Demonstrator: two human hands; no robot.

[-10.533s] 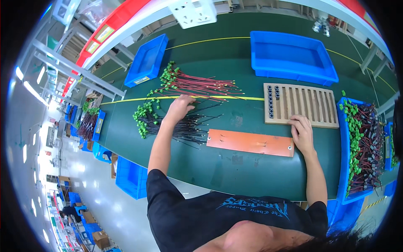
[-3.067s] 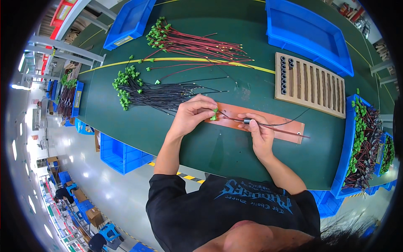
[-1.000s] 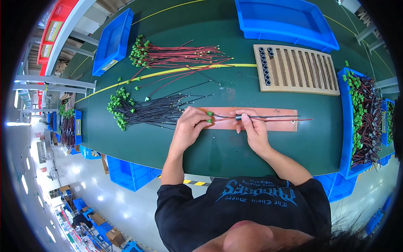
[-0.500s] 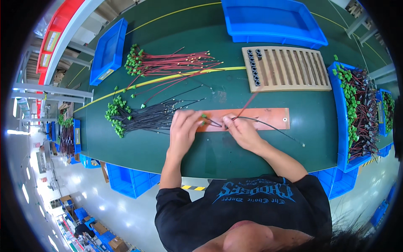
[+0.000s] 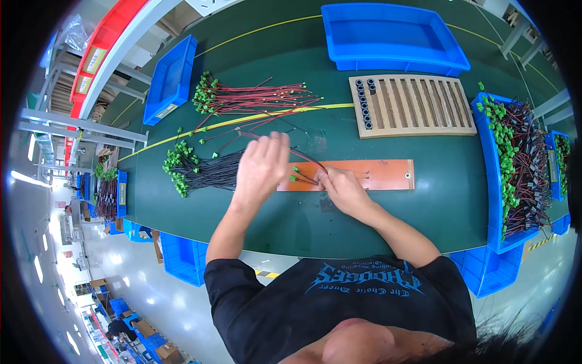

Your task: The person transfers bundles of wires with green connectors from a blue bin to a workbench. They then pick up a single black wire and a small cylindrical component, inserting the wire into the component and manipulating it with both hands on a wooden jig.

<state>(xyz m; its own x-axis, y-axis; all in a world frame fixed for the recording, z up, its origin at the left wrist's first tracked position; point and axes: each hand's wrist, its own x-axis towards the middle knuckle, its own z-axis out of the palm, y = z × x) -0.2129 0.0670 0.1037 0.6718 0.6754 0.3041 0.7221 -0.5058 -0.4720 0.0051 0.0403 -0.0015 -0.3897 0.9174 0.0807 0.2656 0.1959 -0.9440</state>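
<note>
"Hands, two?"

"Right hand (image 5: 347, 189): thumb and fingertips pinching a slim dark-red wire (image 5: 310, 158), above the flat, rectangular orange board (image 5: 388, 174). What else sits inside the pinch: hidden. Left hand (image 5: 263, 168): raised, fingers curled together on the same wire, a blurred end poking out beyond."

"Handling, advised?"

"Right pinch firm and low; left pull smooth and even, to my judgement, sparing the two small green plastic connectors (image 5: 293, 178) any tug."

"Appearance?"

"Wire: thin, gently curved between the hands. Connectors: blocky, on short dark leads, just left of the right fingertips."
</note>
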